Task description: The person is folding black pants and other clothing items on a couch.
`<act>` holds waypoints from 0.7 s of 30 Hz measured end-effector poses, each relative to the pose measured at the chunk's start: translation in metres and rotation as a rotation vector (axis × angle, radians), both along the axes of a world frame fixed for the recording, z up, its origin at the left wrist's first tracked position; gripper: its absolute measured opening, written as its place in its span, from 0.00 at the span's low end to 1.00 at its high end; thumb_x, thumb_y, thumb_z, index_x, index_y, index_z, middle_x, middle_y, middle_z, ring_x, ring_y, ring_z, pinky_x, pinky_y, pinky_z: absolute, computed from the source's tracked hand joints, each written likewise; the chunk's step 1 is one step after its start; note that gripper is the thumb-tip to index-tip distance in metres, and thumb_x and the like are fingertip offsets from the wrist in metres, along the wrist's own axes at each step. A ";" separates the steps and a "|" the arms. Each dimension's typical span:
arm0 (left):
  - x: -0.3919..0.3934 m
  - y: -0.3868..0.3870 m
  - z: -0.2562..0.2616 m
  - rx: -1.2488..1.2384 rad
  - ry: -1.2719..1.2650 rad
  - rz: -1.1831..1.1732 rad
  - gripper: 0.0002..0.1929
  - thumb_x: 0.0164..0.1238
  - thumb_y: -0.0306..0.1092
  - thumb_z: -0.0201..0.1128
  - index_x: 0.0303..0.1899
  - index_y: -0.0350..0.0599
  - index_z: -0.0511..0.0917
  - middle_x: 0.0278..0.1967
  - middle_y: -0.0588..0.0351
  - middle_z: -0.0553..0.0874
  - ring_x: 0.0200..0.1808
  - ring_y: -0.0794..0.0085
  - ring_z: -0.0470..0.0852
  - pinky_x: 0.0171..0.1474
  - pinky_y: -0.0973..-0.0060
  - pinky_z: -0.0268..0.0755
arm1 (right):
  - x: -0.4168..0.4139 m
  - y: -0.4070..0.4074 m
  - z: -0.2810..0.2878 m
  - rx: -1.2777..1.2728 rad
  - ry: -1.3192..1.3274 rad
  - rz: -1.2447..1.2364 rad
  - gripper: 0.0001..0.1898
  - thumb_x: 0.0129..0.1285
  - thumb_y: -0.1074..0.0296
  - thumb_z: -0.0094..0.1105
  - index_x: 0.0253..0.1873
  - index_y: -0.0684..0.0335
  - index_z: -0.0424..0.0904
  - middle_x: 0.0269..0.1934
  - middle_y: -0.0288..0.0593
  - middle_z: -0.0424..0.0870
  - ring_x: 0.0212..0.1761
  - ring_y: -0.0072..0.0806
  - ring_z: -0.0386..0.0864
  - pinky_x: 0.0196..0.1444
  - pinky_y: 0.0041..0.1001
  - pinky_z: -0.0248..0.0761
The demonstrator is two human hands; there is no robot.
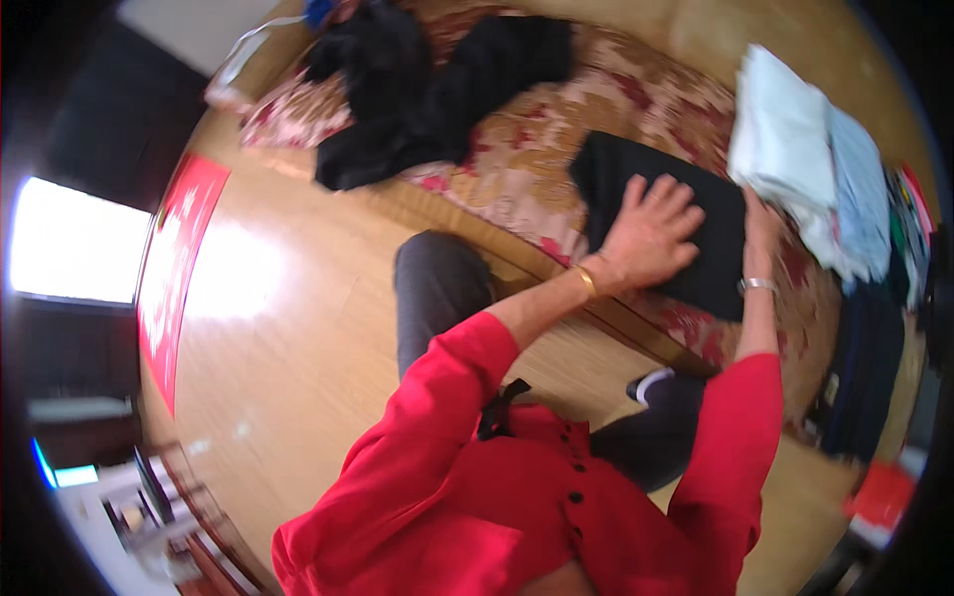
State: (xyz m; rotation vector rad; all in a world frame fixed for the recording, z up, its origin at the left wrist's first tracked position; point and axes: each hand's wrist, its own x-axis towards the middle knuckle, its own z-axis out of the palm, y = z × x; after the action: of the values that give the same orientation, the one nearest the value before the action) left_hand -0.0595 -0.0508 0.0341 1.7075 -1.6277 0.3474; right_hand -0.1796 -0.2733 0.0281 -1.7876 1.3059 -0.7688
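Observation:
A folded black garment (704,205) lies on a sofa seat with a floral-patterned cover (514,201). My left hand (652,235) rests palm down on its top, fingers spread. At the garment's right edge is my right hand (760,227), blurred; whether its fingers grip the cloth cannot be made out. Close beyond that hand sits a stack of folded white clothing (782,134), with light blue clothing (861,190) beside it. Farther left on the seat, loose black clothing (447,97) is spread in a rumpled heap.
Dark folded clothes (861,372) and several coloured ones (905,223) are at the far right. A red object (883,492) stands below them. The sofa's wooden front edge (447,223) borders the wood floor (313,357). A red mat (182,276) lies left, near a bright doorway (78,242).

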 end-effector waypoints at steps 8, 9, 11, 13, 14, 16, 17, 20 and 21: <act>0.006 0.017 -0.011 0.006 0.100 0.017 0.27 0.59 0.47 0.63 0.57 0.44 0.74 0.62 0.45 0.72 0.68 0.51 0.63 0.69 0.43 0.48 | 0.016 0.007 -0.012 -0.078 0.139 -0.265 0.35 0.61 0.41 0.59 0.49 0.78 0.80 0.49 0.59 0.83 0.49 0.44 0.81 0.55 0.37 0.70; 0.002 0.012 -0.009 0.006 0.112 -0.002 0.27 0.60 0.48 0.62 0.58 0.44 0.74 0.63 0.45 0.71 0.68 0.51 0.63 0.70 0.43 0.47 | 0.006 -0.006 -0.019 -0.148 0.026 -0.232 0.33 0.65 0.41 0.55 0.46 0.77 0.82 0.45 0.59 0.85 0.47 0.44 0.82 0.54 0.36 0.71; -0.001 0.008 -0.009 -0.004 0.139 -0.026 0.27 0.60 0.48 0.61 0.58 0.44 0.74 0.63 0.45 0.71 0.69 0.51 0.62 0.71 0.44 0.45 | -0.005 -0.029 -0.029 -0.053 -0.012 -0.249 0.29 0.67 0.47 0.55 0.46 0.78 0.81 0.44 0.57 0.85 0.45 0.40 0.83 0.52 0.34 0.72; 0.000 0.011 -0.011 0.016 0.160 -0.026 0.26 0.62 0.48 0.60 0.58 0.44 0.74 0.64 0.45 0.70 0.71 0.51 0.60 0.72 0.45 0.42 | -0.002 -0.020 -0.030 -0.033 -0.108 -0.257 0.28 0.68 0.50 0.56 0.47 0.79 0.81 0.44 0.55 0.85 0.44 0.38 0.82 0.52 0.33 0.72; 0.001 0.013 -0.012 0.022 0.154 -0.019 0.26 0.62 0.48 0.60 0.58 0.44 0.75 0.64 0.46 0.70 0.71 0.52 0.60 0.72 0.45 0.42 | 0.000 -0.017 -0.029 -0.003 -0.197 -0.278 0.26 0.68 0.53 0.56 0.48 0.80 0.81 0.44 0.54 0.86 0.44 0.36 0.82 0.52 0.31 0.72; -0.001 0.012 -0.010 0.009 0.152 -0.030 0.26 0.62 0.48 0.59 0.58 0.45 0.75 0.64 0.46 0.70 0.71 0.52 0.60 0.72 0.45 0.42 | -0.004 -0.025 -0.033 -0.004 -0.284 -0.301 0.25 0.67 0.53 0.58 0.47 0.79 0.81 0.44 0.53 0.85 0.44 0.37 0.82 0.52 0.32 0.73; -0.002 0.010 -0.009 -0.003 0.152 -0.030 0.26 0.62 0.48 0.59 0.58 0.45 0.75 0.64 0.46 0.71 0.70 0.52 0.60 0.72 0.46 0.43 | -0.010 -0.032 -0.036 0.011 -0.367 -0.324 0.25 0.66 0.54 0.60 0.47 0.79 0.82 0.45 0.53 0.85 0.45 0.38 0.82 0.53 0.33 0.73; -0.003 0.010 -0.005 -0.020 0.147 -0.039 0.25 0.63 0.48 0.59 0.58 0.45 0.75 0.63 0.47 0.71 0.70 0.53 0.61 0.72 0.46 0.43 | -0.038 -0.038 -0.028 0.072 -0.377 -0.142 0.28 0.66 0.54 0.62 0.56 0.78 0.77 0.52 0.49 0.82 0.49 0.32 0.80 0.55 0.29 0.72; -0.003 0.011 -0.004 -0.018 0.141 -0.029 0.25 0.63 0.48 0.59 0.58 0.46 0.75 0.63 0.47 0.72 0.70 0.54 0.62 0.72 0.46 0.44 | -0.045 -0.033 -0.022 0.150 -0.394 -0.004 0.29 0.65 0.53 0.62 0.59 0.77 0.74 0.54 0.48 0.81 0.50 0.30 0.79 0.55 0.28 0.72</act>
State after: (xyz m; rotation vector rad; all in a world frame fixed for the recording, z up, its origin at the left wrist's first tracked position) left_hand -0.0621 -0.0401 0.0301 1.6550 -1.5405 0.2213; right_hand -0.2244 -0.3060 0.0061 -1.4267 1.0735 -0.9431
